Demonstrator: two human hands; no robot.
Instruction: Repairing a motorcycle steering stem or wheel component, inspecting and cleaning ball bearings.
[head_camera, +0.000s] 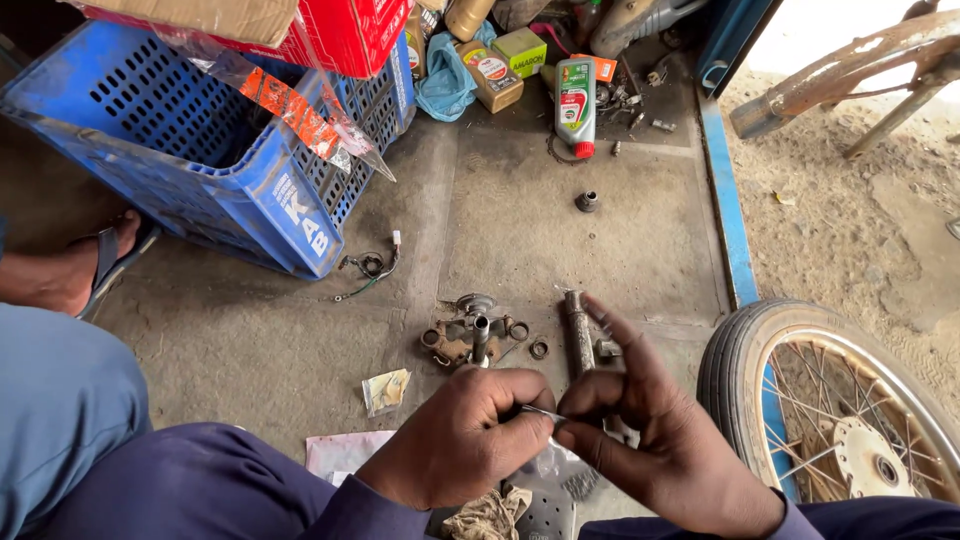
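Nearest the camera: left hand (462, 432) closed in a loose fist, thumb and forefinger pinched on one end of a small thin metal piece (541, 411). Right hand (650, 430) meets it from the other side, thumb and middle finger pinched at the same piece, forefinger stretched straight out and up. The piece is slim and shiny, possibly a clip or pin; too small to tell. It sits between the two hands, held above the floor.

Directly beneath the hands: a crumpled rag (490, 515) and a grey perforated plastic part (548, 510), both partly hidden by the wrists. Left of these, a pinkish sheet of paper (345, 452) and a small folded packet (386, 391) lie on the concrete floor (280, 340).

Just beyond the hands: a rusty metal bracket (468, 338) with a short tube standing in its middle, a small ring (538, 349) beside it, and a dull steel rod (579, 330) lying lengthwise, a small nut-like part near its right.

Right: spoked wheel (840, 410) with tyre, partly over the blue door sill (728, 210).

Mid floor: a short wire loom (372, 268) and a small dark bush (587, 202).

Far: blue plastic crate (200, 150), tipped; a grey oil bottle (574, 105) with red cap standing upright among boxes and cans. Far left: another person's sandalled foot (85, 265).
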